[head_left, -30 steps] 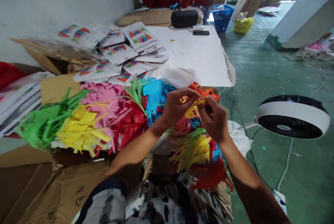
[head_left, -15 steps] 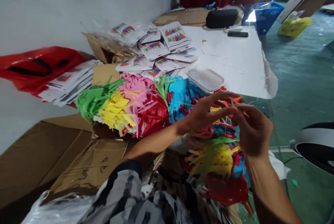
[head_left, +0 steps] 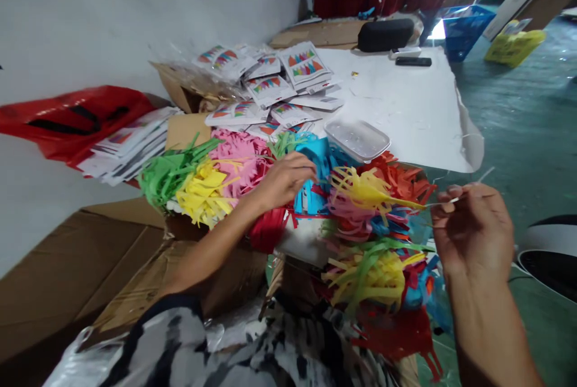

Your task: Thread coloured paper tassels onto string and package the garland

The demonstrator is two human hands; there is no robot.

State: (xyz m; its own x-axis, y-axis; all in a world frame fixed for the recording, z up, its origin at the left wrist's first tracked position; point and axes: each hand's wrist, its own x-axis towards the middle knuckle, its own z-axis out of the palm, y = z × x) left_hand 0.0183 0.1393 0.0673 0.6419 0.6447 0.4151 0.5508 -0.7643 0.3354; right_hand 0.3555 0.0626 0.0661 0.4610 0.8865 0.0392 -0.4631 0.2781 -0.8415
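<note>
My right hand pinches a thin white string on which a yellow fringed paper piece hangs, above a strung bunch of coloured fringes lying over my lap. My left hand reaches left into the row of fringed paper stacks, its fingers on the blue stack beside the red stack. Pink, yellow and green stacks lie further left. Whether the left fingers grip a piece is not clear.
A clear plastic tub sits behind the stacks on a white sheet. Printed packets are piled at the back, cardboard boxes to the left, a fan on the floor at right.
My hands have parted: the left hand went left from the yellow piece to the blue stack, and the right hand drew the string out to the right. The view turned left.
</note>
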